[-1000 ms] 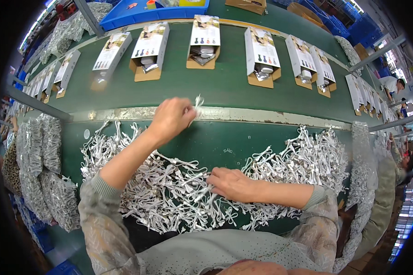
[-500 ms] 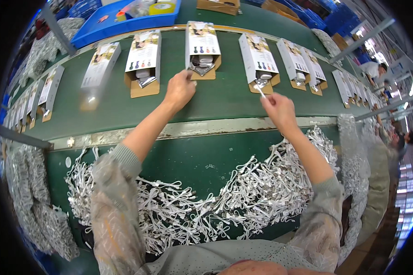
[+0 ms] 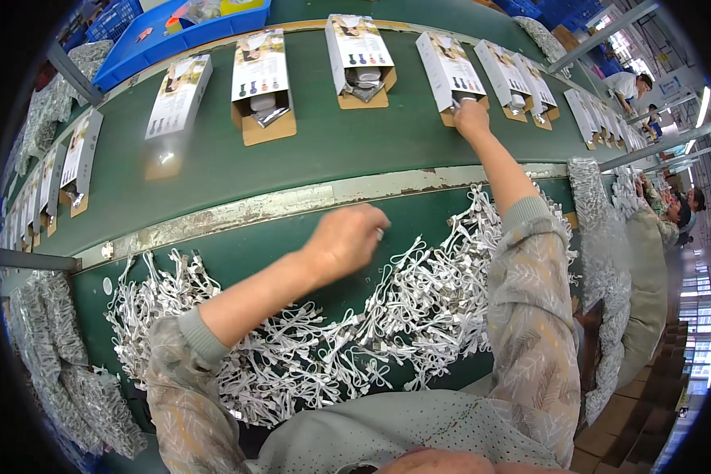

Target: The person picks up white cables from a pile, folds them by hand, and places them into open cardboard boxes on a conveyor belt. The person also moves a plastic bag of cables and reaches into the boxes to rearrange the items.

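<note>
My right hand [image 3: 472, 118] is at the open lower end of a white printed box [image 3: 451, 65], fingers closed. The white cable seen in it earlier is mostly hidden by the fingers and the flap. My left hand [image 3: 346, 243] hovers over the near worktop, blurred, its fingers curled. Something small and pale shows at its fingertips, too small to name. Below and around it lies a large heap of short white cables [image 3: 442, 304]. Another printed box [image 3: 361, 49], up from the left hand, has its brown flap open, with a white part and a silvery pouch showing inside.
More printed boxes [image 3: 262, 67] line the green belt [image 3: 316, 118]. A worn metal rail [image 3: 292, 201] separates it from the near worktop. A blue tray [image 3: 174, 39] stands far left. Bundles in clear plastic [image 3: 59, 347] flank me. Other people [image 3: 628, 85] are far right.
My left hand has drawn back from the middle box to above the cable heap. My right hand has moved up to the box mouth with the white cable. My view has shifted slightly.
</note>
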Tool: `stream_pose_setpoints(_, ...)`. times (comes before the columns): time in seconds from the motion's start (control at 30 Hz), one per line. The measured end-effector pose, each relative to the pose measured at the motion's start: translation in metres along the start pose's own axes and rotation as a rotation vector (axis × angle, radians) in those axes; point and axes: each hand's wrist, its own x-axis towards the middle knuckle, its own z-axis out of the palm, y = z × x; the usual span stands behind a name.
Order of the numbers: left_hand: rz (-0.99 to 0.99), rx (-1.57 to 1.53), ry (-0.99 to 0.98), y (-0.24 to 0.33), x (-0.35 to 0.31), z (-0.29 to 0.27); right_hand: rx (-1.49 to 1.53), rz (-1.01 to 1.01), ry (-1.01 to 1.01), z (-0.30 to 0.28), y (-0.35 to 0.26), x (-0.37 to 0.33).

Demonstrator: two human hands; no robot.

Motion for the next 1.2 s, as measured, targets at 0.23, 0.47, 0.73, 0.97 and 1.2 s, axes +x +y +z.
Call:
stream_pose_setpoints(0.23, 0.006, 0.135, -0.167, 0.03, 0.007, 0.034, -0.082, -0.445, -0.333, -0.084, -0.044, -0.08)
stream_pose_setpoints(0.47, -0.069, 0.392, -0.18, 0.021, 0.004, 0.032, -0.168, -0.719, -0.724, -0.114, -0.048, -0.183)
stream_pose_setpoints(0.73, -0.356, 0.258, -0.063, 0.003, -0.019, -0.019, -0.003, -0.816, -0.619, -0.106, -0.043, -0.19)
stream_pose_setpoints(0.97, -0.506, 0.008, 0.442, -0.056, -0.014, -0.083, 0.662, -0.379, -0.267, -0.086, -0.124, -0.126)
stream_pose_setpoints(1.2, -0.483, 0.396, 0.598, -0.092, 0.022, -0.094, 0.292, -0.378, 0.193, -0.01, -0.143, -0.056)
